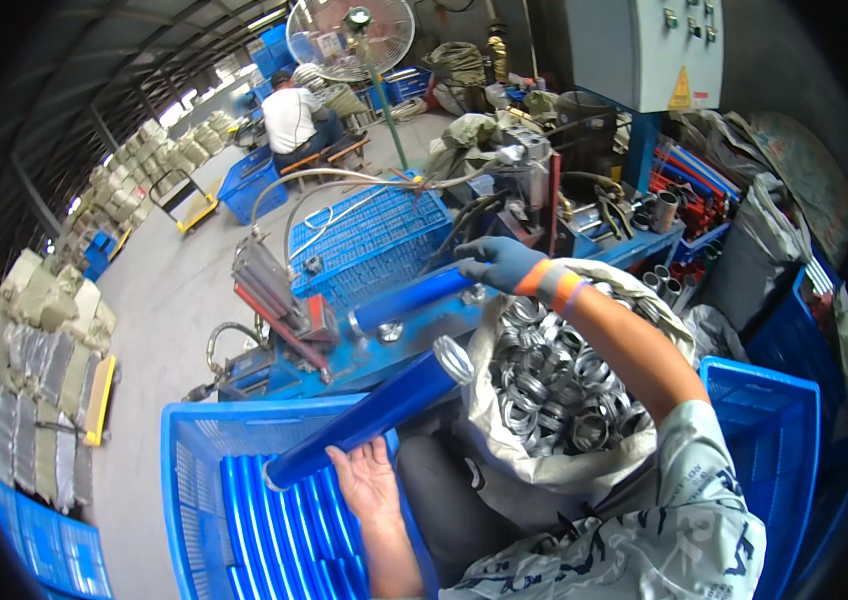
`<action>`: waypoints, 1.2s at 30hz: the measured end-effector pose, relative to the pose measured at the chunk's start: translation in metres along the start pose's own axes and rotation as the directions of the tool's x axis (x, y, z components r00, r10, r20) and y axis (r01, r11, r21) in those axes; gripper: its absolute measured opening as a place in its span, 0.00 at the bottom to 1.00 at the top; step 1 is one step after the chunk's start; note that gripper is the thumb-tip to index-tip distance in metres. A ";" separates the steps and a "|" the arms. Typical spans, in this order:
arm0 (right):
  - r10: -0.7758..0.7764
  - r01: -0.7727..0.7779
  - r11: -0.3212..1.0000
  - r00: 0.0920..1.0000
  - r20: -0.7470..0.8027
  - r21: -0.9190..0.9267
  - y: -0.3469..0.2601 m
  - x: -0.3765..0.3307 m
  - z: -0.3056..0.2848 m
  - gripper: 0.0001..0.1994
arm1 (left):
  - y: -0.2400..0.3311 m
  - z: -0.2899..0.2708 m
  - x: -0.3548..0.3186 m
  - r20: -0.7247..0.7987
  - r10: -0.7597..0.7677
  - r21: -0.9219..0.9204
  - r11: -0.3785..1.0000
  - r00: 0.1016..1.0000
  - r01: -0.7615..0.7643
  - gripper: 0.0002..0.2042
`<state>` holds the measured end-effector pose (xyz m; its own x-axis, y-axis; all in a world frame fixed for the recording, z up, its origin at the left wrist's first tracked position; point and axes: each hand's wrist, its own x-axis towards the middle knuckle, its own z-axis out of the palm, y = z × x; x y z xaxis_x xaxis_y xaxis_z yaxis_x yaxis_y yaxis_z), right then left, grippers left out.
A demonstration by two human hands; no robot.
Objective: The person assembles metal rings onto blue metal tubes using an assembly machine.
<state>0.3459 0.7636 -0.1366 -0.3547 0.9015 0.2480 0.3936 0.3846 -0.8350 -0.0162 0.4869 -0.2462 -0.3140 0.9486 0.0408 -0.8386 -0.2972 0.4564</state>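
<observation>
My left hand [369, 483] is bare and holds a blue tube [369, 418] from below, its fingers going behind the tube. That tube slants over a blue crate [264, 415] of similar blue tubes [284, 530], with a silvery ring at its upper end. My right hand [506, 268], in a grey-blue glove with an orange cuff, grips the right end of a second blue tube [412, 302]. This one lies over the blue machine bench [359, 362], its left end near a clamp-like cylinder unit [284, 295]. Below my right forearm stands a white sack [544, 470] full of metal rings [569, 375].
Another blue crate [764, 400] stands to the right. Beyond the bench are a blue slatted crate [374, 235], a standing fan [352, 35] and a seated person [294, 120]. A grey control box [644, 50] hangs above. Wrapped bundles [39, 400] line the left side.
</observation>
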 end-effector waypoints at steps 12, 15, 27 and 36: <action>0.386 -0.048 0.366 0.916 0.105 -0.929 0.120 0.173 0.136 0.15 | 0.104 -0.124 -0.020 -0.288 0.201 0.198 0.969 0.936 -0.147 0.34; 0.337 0.021 0.349 0.930 0.147 -0.937 0.121 0.179 0.120 0.13 | 0.096 -0.124 0.006 -0.309 0.240 0.245 0.955 0.920 -0.167 0.35; -0.233 0.275 0.961 0.852 -0.468 0.023 -0.088 -0.001 -0.047 0.35 | -0.067 0.006 0.195 0.104 0.117 0.153 0.979 0.988 -0.132 0.20; -0.097 0.293 0.950 0.604 -0.791 0.107 -0.063 -0.242 -0.121 0.54 | -0.277 -0.028 0.379 -0.358 -0.303 0.148 0.916 0.883 0.374 0.28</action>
<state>0.5096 0.5450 -0.0849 0.4183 0.6641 0.6197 0.1797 0.6082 -0.7731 0.0848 0.9255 -0.3817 -0.1824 0.8890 -0.4200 -0.8195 0.0986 0.5645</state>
